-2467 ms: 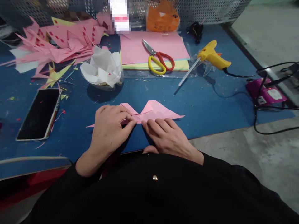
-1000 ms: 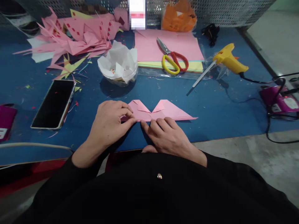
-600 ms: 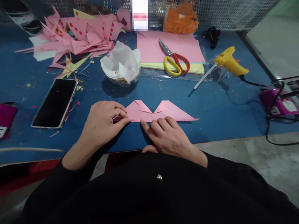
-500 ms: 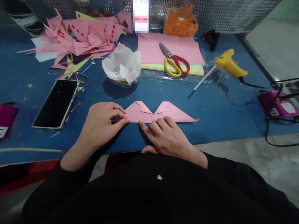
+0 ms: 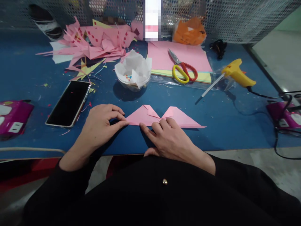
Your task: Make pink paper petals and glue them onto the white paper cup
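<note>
Folded pink paper (image 5: 150, 120) lay on the worktop (image 5: 188, 138); left hand (image 5: 100, 124) had a narrow pinch grip on its left end, right hand (image 5: 172, 135) grip was spread, pressing the near edge. Paper looked light, thin, easily creased, best held along folded edges.

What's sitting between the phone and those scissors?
Mainly a paper-lined bowl, with small paper scraps beside the phone, as the head view shows.

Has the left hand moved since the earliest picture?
Yes: judged against the phone, the left hand has moved leftward, toward it, along the folded pink paper.
</note>
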Motion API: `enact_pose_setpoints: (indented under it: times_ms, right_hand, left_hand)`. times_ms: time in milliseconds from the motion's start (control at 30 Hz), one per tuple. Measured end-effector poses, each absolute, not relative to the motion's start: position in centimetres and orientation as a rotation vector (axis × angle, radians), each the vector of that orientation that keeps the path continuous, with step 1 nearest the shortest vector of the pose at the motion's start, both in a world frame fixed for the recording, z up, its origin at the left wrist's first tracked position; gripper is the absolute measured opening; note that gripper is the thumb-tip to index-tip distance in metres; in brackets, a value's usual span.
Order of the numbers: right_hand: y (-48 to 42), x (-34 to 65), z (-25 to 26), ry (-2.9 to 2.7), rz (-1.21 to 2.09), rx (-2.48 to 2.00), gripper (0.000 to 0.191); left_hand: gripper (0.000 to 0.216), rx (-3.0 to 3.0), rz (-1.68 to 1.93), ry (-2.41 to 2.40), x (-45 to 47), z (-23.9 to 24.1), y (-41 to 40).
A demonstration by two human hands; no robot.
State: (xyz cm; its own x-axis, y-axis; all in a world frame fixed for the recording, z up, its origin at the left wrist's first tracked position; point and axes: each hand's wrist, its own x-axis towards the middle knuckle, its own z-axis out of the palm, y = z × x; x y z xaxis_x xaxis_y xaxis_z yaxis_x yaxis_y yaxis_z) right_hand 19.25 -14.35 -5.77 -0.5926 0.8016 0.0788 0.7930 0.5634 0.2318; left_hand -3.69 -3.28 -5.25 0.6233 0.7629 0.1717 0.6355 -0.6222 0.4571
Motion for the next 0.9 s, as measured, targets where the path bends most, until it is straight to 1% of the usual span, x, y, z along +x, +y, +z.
enact_pose_setpoints:
  times_ms: [433, 667, 900]
  right_hand:
    - [-13.0, 18.6, -4.8, 2.738, 0.285, 1.305, 0.091]
    - [-12.6, 18.3, -4.4, 2.729, 0.259, 1.285, 0.093]
    - [-11.8, 18.2, -4.3, 2.724, 0.158, 1.239, 0.094]
  left_hand:
    - [0.025, 2.405, 0.418, 1.240, -5.3, -4.9, -3.3]
    - [0.022, 2.404, 0.572, 1.226, -6.1, -5.7, -3.4]
    - [0.021, 2.402, 0.578, 1.200, -6.1, -5.5, -3.5]
